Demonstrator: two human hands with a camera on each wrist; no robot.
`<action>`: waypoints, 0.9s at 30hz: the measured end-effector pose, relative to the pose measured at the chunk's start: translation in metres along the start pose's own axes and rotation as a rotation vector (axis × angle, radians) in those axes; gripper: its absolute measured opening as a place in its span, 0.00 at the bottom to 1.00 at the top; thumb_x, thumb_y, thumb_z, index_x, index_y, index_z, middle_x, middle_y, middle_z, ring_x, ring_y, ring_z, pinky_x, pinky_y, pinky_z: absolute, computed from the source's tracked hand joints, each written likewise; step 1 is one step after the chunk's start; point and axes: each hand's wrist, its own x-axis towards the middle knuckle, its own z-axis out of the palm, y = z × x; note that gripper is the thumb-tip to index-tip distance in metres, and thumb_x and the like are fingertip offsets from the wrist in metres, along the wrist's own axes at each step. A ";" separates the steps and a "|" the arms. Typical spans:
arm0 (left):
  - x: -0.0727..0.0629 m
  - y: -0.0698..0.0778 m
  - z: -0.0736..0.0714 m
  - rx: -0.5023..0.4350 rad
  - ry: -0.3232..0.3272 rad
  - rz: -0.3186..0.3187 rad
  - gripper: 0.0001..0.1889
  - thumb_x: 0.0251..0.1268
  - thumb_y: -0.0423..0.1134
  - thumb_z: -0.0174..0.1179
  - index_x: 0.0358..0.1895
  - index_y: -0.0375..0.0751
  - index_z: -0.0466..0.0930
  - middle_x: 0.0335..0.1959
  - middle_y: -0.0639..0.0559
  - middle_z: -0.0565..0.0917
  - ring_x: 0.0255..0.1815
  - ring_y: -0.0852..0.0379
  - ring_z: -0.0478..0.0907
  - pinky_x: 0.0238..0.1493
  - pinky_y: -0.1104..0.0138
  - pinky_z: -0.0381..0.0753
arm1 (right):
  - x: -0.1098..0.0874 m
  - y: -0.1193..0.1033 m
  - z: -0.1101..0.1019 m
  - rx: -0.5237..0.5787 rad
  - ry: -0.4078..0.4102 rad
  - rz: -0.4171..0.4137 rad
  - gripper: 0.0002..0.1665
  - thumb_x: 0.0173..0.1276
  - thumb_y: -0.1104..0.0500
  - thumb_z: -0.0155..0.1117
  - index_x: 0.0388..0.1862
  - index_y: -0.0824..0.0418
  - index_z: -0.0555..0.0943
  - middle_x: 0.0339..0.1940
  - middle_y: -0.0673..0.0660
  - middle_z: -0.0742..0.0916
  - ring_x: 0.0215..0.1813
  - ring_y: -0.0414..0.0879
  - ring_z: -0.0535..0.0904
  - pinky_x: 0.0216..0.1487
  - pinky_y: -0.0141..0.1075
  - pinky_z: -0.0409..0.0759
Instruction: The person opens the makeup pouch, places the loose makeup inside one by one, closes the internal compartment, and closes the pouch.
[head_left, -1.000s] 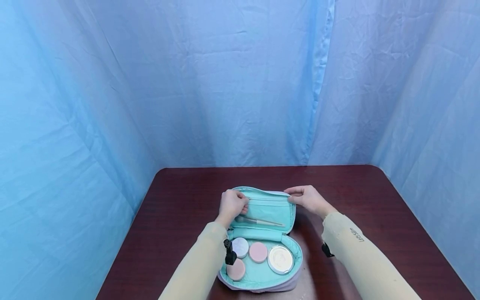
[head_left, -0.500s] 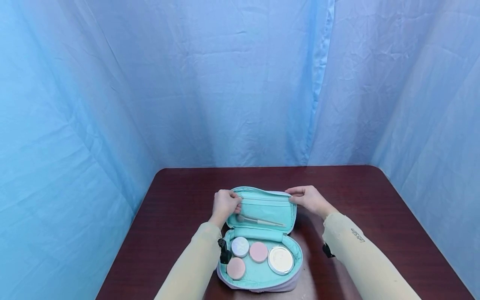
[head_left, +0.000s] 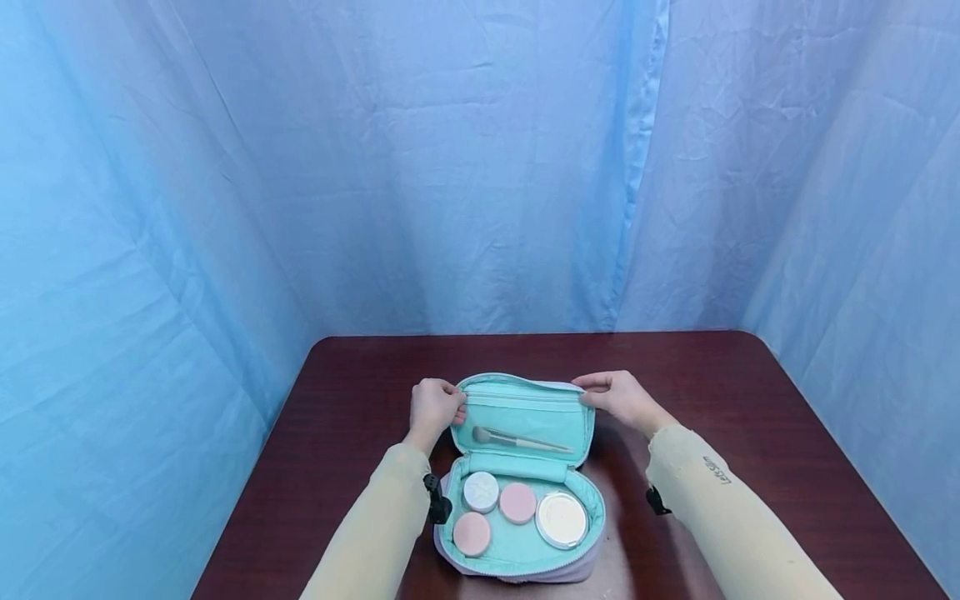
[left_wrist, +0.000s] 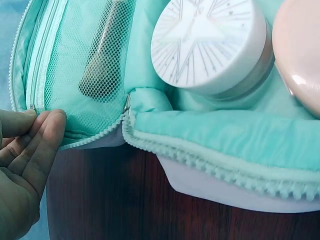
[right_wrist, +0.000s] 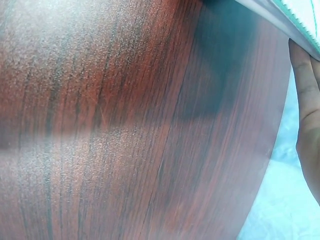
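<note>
A mint-lined makeup bag (head_left: 525,562) stands unfolded, its lid (head_left: 525,412) raised at the back. Inside the lid's mesh pocket (left_wrist: 65,75) lies a makeup brush (head_left: 517,439). My left hand (head_left: 437,408) pinches the zipper pull at the left end of the pocket's zipper (left_wrist: 42,65); the pull itself is hidden by thumb and fingers. At the lid's upper right corner, my right hand (head_left: 622,400) grips the edge between thumb and fingers. In the bag's base sit a white-lidded jar (head_left: 481,492), two pink round containers (head_left: 517,503) and a large round silver-rimmed compact (head_left: 561,520).
The bag rests on a dark red wood-grain table (head_left: 360,375) near its front side. Blue curtains (head_left: 465,167) hang behind and on both sides of the table.
My left hand has moved left along the pocket's zipper, from over the mesh to the lid's left edge, uncovering the brush head. The right hand has kept its grip on the corner.
</note>
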 end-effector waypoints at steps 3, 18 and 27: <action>0.001 -0.002 -0.001 -0.002 0.003 -0.003 0.07 0.69 0.32 0.65 0.36 0.31 0.88 0.27 0.39 0.88 0.29 0.46 0.89 0.32 0.59 0.89 | -0.001 -0.002 0.000 -0.007 0.002 -0.003 0.25 0.74 0.58 0.66 0.68 0.64 0.79 0.59 0.63 0.86 0.60 0.53 0.84 0.61 0.53 0.81; 0.001 0.000 -0.008 0.023 0.034 -0.020 0.07 0.70 0.32 0.64 0.35 0.31 0.87 0.26 0.41 0.88 0.26 0.49 0.89 0.34 0.58 0.89 | -0.004 -0.006 -0.001 -0.002 0.005 -0.001 0.24 0.74 0.60 0.65 0.67 0.63 0.79 0.58 0.64 0.87 0.59 0.54 0.84 0.62 0.55 0.80; 0.003 0.001 -0.006 0.061 0.061 -0.055 0.08 0.69 0.33 0.64 0.34 0.32 0.88 0.27 0.40 0.88 0.28 0.47 0.89 0.31 0.62 0.88 | -0.004 -0.007 0.000 -0.008 0.007 0.001 0.25 0.75 0.60 0.65 0.68 0.64 0.78 0.59 0.64 0.86 0.60 0.54 0.84 0.61 0.54 0.81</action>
